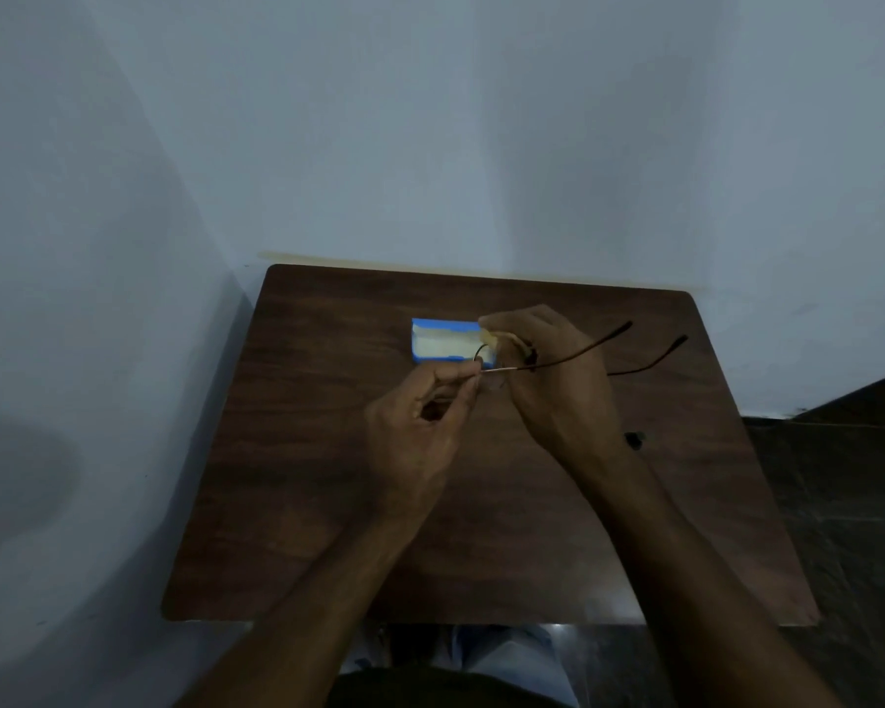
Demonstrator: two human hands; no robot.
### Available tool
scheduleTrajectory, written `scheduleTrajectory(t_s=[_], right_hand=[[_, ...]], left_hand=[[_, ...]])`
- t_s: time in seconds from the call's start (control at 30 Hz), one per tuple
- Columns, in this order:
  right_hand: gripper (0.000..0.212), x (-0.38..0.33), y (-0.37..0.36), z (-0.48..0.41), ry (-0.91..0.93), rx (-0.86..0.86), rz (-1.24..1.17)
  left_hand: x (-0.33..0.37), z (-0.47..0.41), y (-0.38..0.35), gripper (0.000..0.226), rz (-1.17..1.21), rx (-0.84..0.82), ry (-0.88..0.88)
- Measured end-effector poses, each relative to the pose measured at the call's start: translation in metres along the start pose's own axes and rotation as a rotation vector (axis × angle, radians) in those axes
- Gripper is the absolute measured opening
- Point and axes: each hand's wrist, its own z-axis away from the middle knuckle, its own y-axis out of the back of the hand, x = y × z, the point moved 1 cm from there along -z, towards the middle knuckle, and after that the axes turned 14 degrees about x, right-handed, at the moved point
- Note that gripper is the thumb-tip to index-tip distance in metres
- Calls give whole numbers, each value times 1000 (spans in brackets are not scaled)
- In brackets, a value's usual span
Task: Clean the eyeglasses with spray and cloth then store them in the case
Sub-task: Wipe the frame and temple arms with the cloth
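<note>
1 eyeglasses in L hand; 1 cloth in R hand.

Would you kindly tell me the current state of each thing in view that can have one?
left hand: pinches one end of the eyeglasses.
right hand: grips the cloth against a lens.
eyeglasses: held above the table, temples unfolded.
blue case: open, lying on the table.
small black object: lying on the table, unidentifiable.

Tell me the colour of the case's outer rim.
Blue rectangular case, pale inside; head view.
</note>
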Motion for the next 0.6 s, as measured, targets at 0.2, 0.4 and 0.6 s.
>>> scheduleTrajectory(t_s=[0.2,0.4,0.6], right_hand=[[14,2,-5,2,33,9,80],[7,-14,-9,22,-1,81,142],[4,-4,-7,32,63,97,240]], left_hand=[[-2,1,-2,20,13,-20,131],[-1,-2,-11,16,271,62,490],[-3,2,-12,16,350,62,611]])
